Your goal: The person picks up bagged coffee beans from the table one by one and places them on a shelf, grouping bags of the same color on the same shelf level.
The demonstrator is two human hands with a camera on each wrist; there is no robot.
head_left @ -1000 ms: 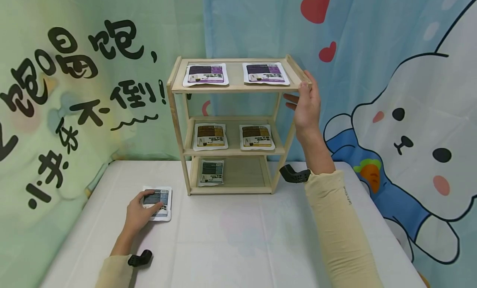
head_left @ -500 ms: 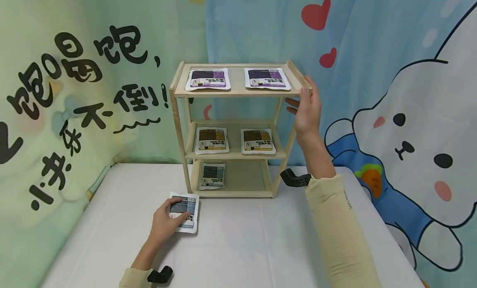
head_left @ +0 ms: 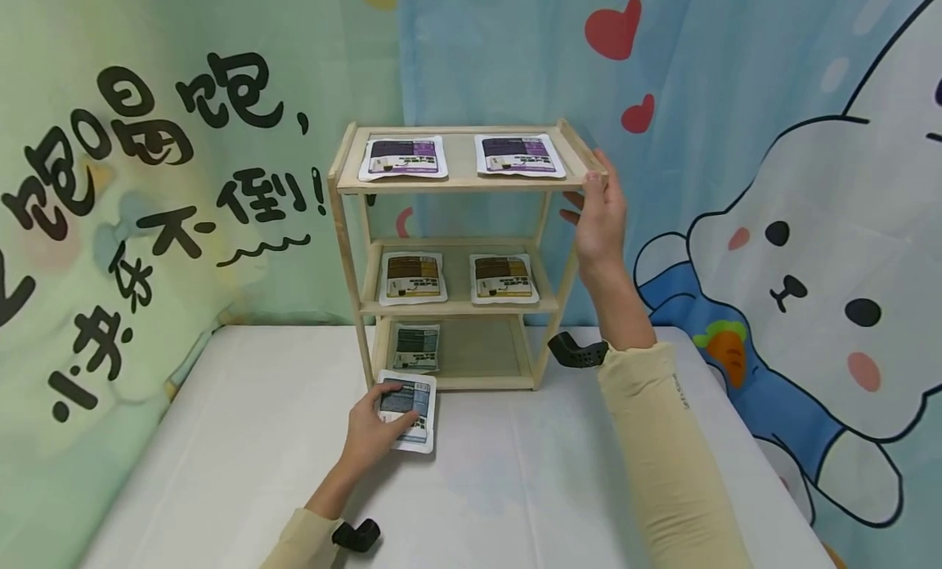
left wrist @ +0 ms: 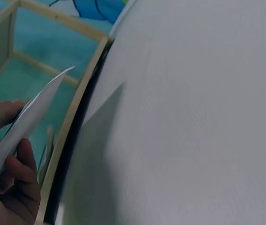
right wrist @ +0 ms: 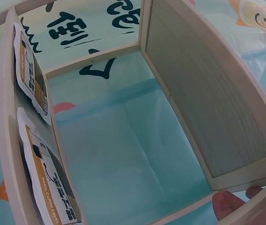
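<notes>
My left hand (head_left: 373, 432) pinches a white coffee sachet (head_left: 415, 401) with a blue-grey label, thumb on its face. It is tilted up in front of the bottom tier's left front edge, overlapping it in the head view. From the left wrist view the sachet (left wrist: 35, 115) appears nearly edge-on, thumb and fingers on opposite sides. A three-tier wooden shelf (head_left: 459, 186) stands upright on the table. My right hand (head_left: 599, 230) grips its top right front corner; in the right wrist view, fingertips (right wrist: 227, 205) show at the wooden edge. Another blue-grey sachet (head_left: 416, 346) lies on the bottom tier's left half.
Two purple-label sachets, one left (head_left: 403, 158) and one right (head_left: 519, 156), lie on the top tier. The middle tier bears two brown-and-yellow ones, left (head_left: 412, 278) and right (head_left: 504, 279). A white cloth (head_left: 471, 487) covers the table; printed curtains (head_left: 486, 46) hang behind.
My left hand has carried the blue-grey sachet rightward from the left of the table to the front of the bottom tier. My right hand has stayed at the shelf's top corner.
</notes>
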